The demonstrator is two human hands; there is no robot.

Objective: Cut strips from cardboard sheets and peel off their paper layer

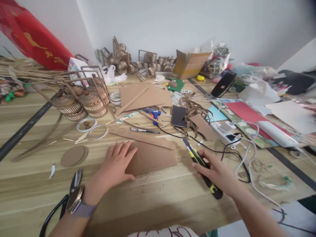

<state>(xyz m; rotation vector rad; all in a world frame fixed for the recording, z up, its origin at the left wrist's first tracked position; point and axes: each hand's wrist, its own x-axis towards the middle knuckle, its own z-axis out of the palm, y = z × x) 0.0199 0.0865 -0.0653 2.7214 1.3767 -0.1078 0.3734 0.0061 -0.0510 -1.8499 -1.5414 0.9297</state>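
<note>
My left hand [118,161] lies with spread fingers on the left part of a brown cardboard piece [153,158] on the table. Along that piece's far edge rests a narrow cardboard strip [145,138]. To the right, my right hand [214,171] is closed around a black and yellow utility knife [197,156], held above the wood with its blade pointing away and to the left. Small brown crumbs lie on the table just in front of the cardboard. Beside my left wrist are black-handled scissors [74,184], partly hidden by the watch and forearm.
Cardboard discs [74,155], white rings [98,131] and lidded woven baskets [92,102] stand to the left. Beyond the strip are a pen [144,130], a blue glue gun [153,114] and a phone [178,116]. Cables and a power strip [225,133] spread on the right.
</note>
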